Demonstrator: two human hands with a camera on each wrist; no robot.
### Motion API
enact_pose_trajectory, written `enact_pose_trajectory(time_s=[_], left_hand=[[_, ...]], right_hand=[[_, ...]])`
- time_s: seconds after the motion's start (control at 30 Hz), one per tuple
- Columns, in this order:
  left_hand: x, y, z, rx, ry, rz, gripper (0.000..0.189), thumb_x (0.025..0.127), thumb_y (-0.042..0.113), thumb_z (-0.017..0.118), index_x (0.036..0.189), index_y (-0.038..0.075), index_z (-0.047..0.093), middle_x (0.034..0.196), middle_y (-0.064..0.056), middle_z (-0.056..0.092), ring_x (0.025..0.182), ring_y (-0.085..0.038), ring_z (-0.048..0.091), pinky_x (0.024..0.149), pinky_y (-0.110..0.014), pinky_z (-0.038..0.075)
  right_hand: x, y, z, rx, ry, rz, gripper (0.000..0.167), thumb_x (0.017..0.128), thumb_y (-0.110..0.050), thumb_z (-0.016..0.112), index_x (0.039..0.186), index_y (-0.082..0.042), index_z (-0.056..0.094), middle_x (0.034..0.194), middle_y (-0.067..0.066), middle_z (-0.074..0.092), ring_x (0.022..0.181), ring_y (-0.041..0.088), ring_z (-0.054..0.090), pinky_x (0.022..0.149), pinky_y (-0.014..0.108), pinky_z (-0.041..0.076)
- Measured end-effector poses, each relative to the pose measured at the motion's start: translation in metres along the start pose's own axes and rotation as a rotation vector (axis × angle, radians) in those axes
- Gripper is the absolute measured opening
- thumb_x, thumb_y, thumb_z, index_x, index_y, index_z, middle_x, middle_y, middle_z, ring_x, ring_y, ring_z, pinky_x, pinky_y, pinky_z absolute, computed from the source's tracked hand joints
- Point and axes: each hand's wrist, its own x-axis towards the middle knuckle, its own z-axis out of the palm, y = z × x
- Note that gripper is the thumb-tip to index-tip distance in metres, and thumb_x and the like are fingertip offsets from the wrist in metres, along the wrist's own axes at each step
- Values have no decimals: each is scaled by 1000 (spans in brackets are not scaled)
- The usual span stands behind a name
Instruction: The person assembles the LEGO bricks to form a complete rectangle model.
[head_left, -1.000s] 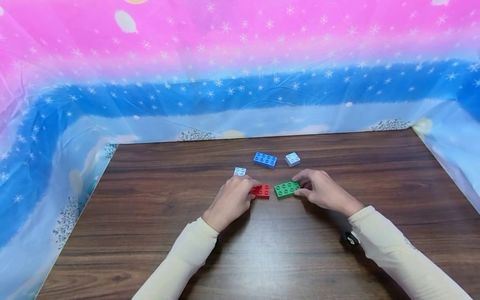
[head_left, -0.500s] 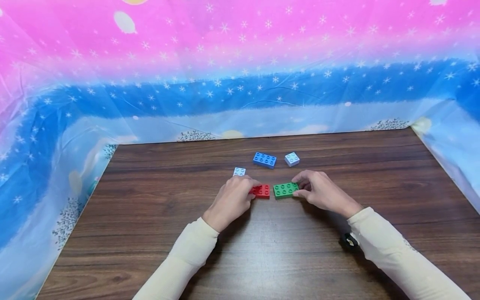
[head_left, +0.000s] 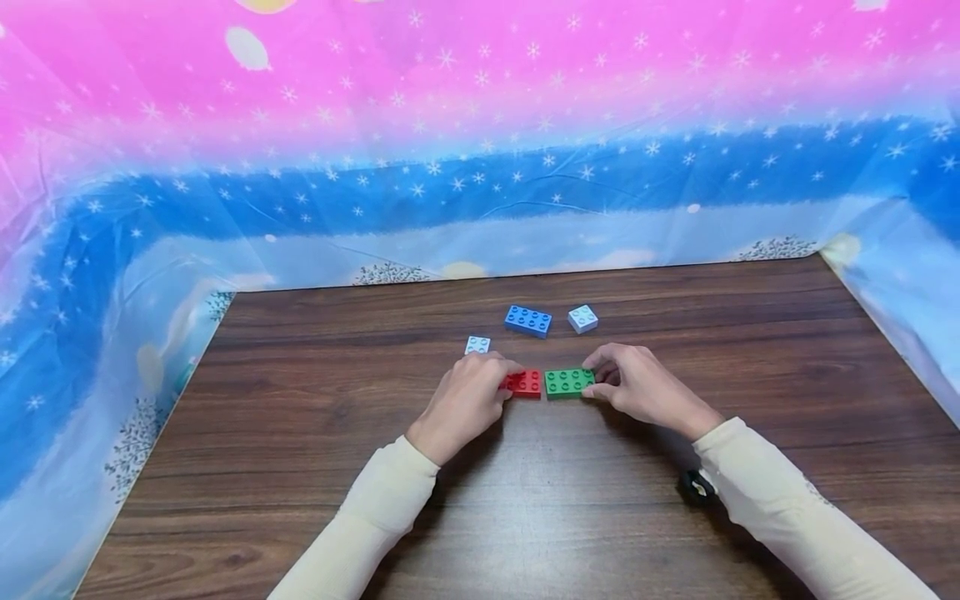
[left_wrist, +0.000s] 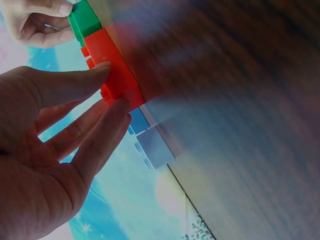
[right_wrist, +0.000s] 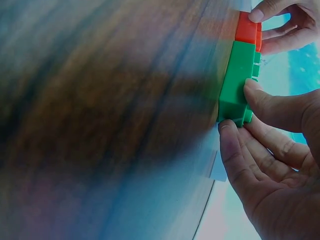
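Observation:
A red toy building brick (head_left: 530, 384) lies flat on the table, studs up, its left end covered by my left hand (head_left: 459, 402). Thumb and fingers of that hand pinch it, as the left wrist view shows of the red brick (left_wrist: 114, 67). To its right, nearly end to end with it, lies a green building brick (head_left: 567, 383) with two rows of studs. My right hand (head_left: 643, 389) pinches the green brick's right end. In the right wrist view the thumb lies along the near side of the green brick (right_wrist: 236, 82).
Behind the hands, a blue brick (head_left: 528, 321) and a small pale square brick (head_left: 582, 318) lie on the wooden table (head_left: 360, 325). Another pale square brick (head_left: 477, 344) sits just beyond my left hand, partly covered. A patterned cloth (head_left: 480, 200) hangs along the table's back edge.
My right hand has slid the green brick slightly left and turned it straight, narrowing the gap to the red brick. My left hand has stayed nearly still on the red one.

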Motion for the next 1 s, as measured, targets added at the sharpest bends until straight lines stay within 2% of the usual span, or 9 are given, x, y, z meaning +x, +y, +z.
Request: enact_pose_trajectory(time_s=[1.0], left_hand=[[0, 0, 1, -19, 5, 7, 27, 88, -1, 76, 114, 8, 77, 104, -8, 74, 92, -20, 67, 79, -38, 57]], right_hand=[[-1, -3, 2, 13, 2, 20, 26, 90, -11, 78, 110, 1, 68, 95, 5, 70, 85, 16, 65, 75, 37, 55]])
